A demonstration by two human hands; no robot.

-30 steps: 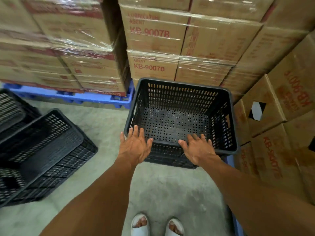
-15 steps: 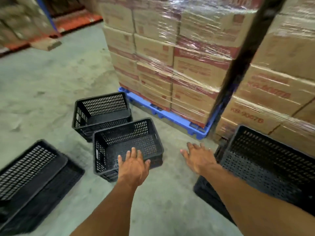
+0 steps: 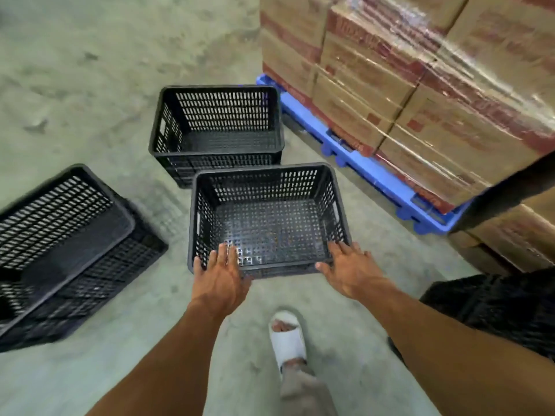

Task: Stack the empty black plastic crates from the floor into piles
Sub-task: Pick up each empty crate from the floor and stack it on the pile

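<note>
- At far left, a crate pile sits on the concrete floor, skewed to the rest and well apart from both hands; one crate looks nested in another, though blur hides how it seats.
- The left hand is spread flat, palm down, fingers splayed over the near-left corner of the near crate. It seems to touch or just overlap the rim, with nothing gripped.
- The near crate is the thing the coming move turns on: empty, upright, open side up, straight ahead of the person and centred between the two hands. Its long axis runs left to right, so its near long wall faces the hands square on.
- Just behind it, touching or nearly so, stands the far crate, also empty and upright.
- The right hand is likewise spread and empty, at the near-right corner of the same rim. Both hands look about equally near, so I judge a two-handed lift from the near rim or short ends suits it.
- Right of all this, a blue pallet carries wrapped cartons, close beside the crate's right end.
</note>
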